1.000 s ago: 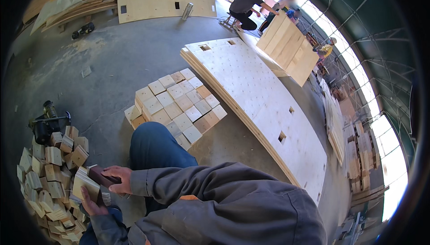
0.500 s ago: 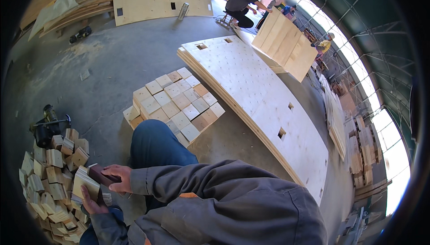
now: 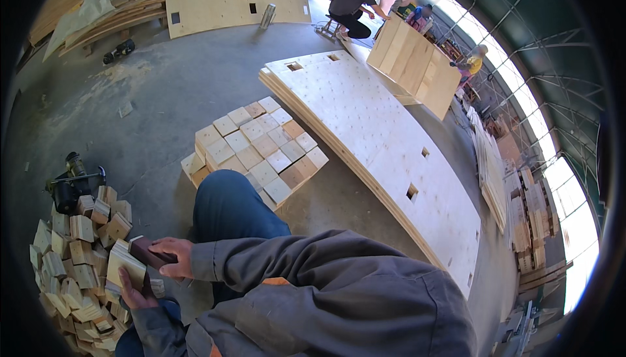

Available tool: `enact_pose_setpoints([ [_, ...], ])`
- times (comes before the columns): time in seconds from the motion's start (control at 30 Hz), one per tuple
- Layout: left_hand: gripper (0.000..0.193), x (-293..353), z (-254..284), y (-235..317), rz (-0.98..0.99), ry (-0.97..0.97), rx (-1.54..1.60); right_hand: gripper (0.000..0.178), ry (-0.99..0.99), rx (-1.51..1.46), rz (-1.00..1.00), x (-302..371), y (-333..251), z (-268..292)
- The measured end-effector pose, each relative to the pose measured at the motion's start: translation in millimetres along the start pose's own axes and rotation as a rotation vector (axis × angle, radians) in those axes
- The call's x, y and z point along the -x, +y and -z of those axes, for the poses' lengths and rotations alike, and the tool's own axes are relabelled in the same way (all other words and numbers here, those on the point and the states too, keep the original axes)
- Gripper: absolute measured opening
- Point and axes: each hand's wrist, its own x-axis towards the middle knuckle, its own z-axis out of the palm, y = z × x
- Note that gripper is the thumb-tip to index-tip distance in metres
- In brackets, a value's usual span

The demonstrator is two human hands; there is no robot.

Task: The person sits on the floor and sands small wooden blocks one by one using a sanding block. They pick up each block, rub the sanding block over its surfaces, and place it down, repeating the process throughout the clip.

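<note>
My left hand (image 3: 135, 294) is closed round a pale wooden block (image 3: 124, 267), its thumb on the front face. The block is held tilted above a heap of similar wooden blocks (image 3: 81, 252). In my right hand (image 3: 173, 256) is a dark reddish-brown sanding block (image 3: 144, 250), gripped from above. It rests against the block's right edge. My fingers hide part of both pieces. Beyond my bent knee (image 3: 235, 207) stand neat rows of wooden blocks (image 3: 261, 142) on the floor.
A stack of large plywood panels (image 3: 372, 142) with square holes lies to the right. A dark power tool (image 3: 68, 184) sits beside the heap; another (image 3: 119, 51) lies farther off. Several people work around a wooden panel (image 3: 414, 60) at the back. Boards (image 3: 117, 14) are piled far left.
The view has shifted slightly. Both hands keep their holds, with the sanding block still against the wooden block. The people at the back have moved a little.
</note>
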Motion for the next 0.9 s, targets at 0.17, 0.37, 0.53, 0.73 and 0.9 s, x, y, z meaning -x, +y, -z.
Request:
enact_pose_setpoints([
  [0.17,0.069,-0.8,3.4,0.8,-0.002,-0.016,0.027,0.063,0.005,-0.104,-0.025,0.6,-1.5,-4.1],
  [0.37,0.07,1.9,-1.2,-0.3,-0.014,-0.008,0.001,0.063,0.032,-0.053,0.003,2.6,2.0,-2.9],
  [0.53,0.07,2.8,-3.3,-0.3,0.009,-0.018,0.023,0.063,0.035,-0.036,0.018,2.9,0.6,-1.0],
  [0.73,0.069,0.3,0.1,-0.5,0.025,-0.037,0.02,0.063,0.038,-0.036,0.025,2.0,3.0,-1.5],
  [0.9,0.066,-1.7,0.2,-4.1,-0.022,0.007,0.015,0.063,0.033,-0.043,0.016,1.3,3.7,-0.9],
])
